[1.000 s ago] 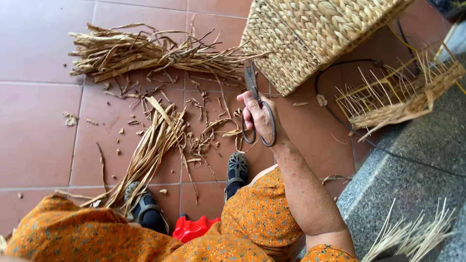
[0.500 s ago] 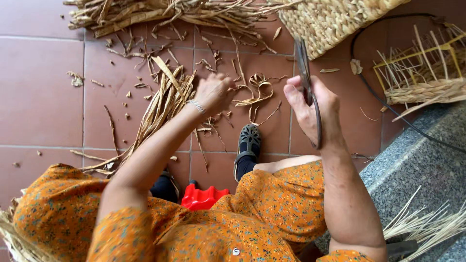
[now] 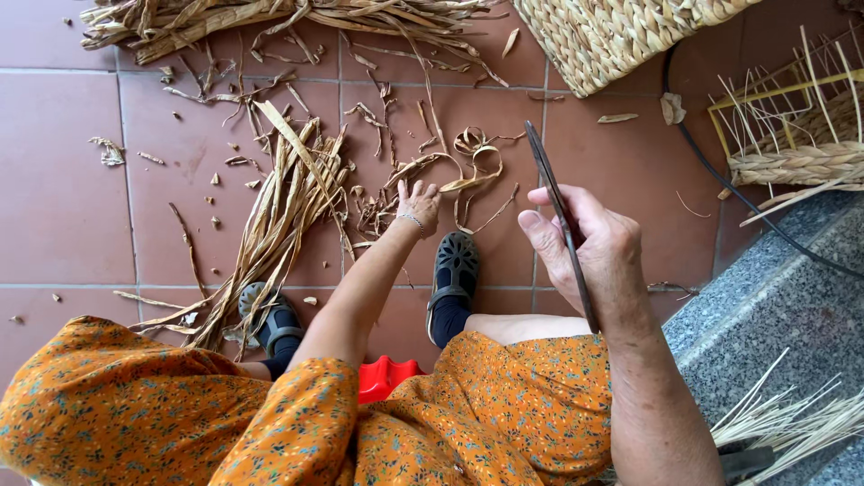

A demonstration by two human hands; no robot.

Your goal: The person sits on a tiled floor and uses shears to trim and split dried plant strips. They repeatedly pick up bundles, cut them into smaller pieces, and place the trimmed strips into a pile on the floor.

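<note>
We find the left hand (image 3: 418, 205) spread open, reaching down onto curled dried strips (image 3: 468, 166) on the tiled floor (image 3: 63, 207) at frame centre. The right hand (image 3: 589, 247) clasps dark scissors (image 3: 558, 211). Gathering stage; a strip must be pinched next.

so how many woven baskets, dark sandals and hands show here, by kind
pale woven straw baskets: 2
dark rubber sandals: 2
hands: 2, left hand on dried straw strips, right hand gripping dark metal scissors
total: 6
</note>
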